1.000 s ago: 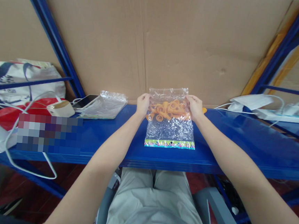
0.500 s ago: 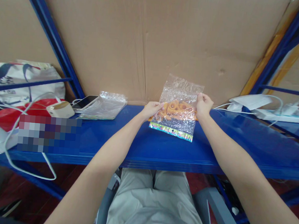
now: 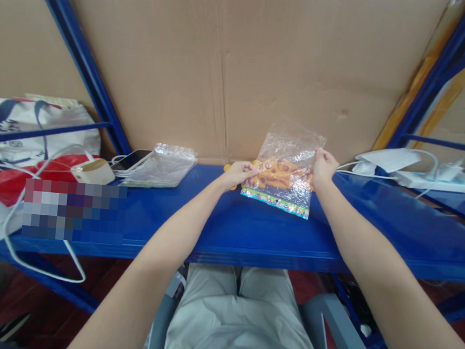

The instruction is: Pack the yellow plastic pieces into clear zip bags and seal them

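A clear plastic bag (image 3: 290, 141) with a colourful printed strip along its near edge is stretched between both hands over the blue shelf. Inside or beneath its film lie orange ring-like pieces (image 3: 279, 176); I cannot tell their kind. My left hand (image 3: 238, 175) pinches the bag's left edge, thumb and fingers together. At the opposite edge, my right hand (image 3: 325, 165) has its fingers closed on the film. Some orange pieces (image 3: 227, 168) also show beside my left hand, on the shelf.
A stack of flat clear bags (image 3: 162, 165) lies to the left, next to a phone (image 3: 134, 161). Farther left are a white charger (image 3: 93, 171), cables and a tote bag (image 3: 57, 132). A power strip (image 3: 439, 182) sits at right. Cardboard (image 3: 286, 65) stands behind the shelf (image 3: 251, 236).
The bag has shifted slightly to the right, along with my right hand. My left hand has moved a little to the right and still pinches the bag's edge.
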{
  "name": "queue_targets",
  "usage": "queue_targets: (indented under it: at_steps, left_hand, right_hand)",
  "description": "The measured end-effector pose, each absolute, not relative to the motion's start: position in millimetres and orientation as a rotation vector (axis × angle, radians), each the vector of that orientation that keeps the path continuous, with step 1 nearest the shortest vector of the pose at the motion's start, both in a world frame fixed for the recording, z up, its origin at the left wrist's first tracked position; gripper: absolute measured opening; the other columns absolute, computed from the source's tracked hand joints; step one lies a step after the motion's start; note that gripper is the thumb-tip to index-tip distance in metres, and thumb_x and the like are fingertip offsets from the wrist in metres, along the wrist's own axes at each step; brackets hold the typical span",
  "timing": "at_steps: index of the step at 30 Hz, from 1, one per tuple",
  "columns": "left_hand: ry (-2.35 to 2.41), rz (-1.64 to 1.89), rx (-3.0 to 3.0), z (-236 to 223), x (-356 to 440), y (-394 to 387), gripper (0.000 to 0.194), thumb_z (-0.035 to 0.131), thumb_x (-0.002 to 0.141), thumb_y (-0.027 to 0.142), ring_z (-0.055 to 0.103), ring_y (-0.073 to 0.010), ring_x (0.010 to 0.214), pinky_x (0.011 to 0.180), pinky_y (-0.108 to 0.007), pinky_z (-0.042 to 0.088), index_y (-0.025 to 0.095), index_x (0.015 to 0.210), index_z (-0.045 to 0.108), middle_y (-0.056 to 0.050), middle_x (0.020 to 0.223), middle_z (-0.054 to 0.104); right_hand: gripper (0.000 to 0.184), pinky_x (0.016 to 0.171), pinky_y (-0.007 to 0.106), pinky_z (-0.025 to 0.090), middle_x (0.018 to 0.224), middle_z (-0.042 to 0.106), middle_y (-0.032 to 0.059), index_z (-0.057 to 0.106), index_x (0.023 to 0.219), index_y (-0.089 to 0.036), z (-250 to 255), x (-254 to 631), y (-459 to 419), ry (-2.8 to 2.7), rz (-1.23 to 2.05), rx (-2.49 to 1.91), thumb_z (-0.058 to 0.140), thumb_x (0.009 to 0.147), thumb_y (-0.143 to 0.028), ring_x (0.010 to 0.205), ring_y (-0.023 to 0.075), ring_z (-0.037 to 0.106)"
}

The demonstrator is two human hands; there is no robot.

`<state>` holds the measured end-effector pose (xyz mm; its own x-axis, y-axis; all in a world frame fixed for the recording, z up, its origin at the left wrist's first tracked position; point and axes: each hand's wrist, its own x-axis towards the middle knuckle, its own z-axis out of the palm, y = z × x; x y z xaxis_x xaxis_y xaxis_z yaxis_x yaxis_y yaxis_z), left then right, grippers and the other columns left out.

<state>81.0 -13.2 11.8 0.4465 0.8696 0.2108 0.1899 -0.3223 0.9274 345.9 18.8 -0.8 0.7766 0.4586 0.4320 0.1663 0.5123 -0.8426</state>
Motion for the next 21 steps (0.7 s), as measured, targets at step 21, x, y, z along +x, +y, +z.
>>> queue_targets:
  at_steps: [21]
  left_hand:
    - [1.372,1.620,1.896,11,70,6,0.026,0.047,0.093,0.022,0.061,-0.0150,0.074,0.069,-0.022,0.043,0.018,0.069,0.056,-0.002,0.067,0.062]
  right_hand:
    - [0.033,0.046,0.024,0.037,0.053,0.047,-0.0053,0.060,0.072,-0.020,-2,294,5,-1.118,0.398,-0.992,0.064,0.081,-0.051,0.048,0.0107,0.043]
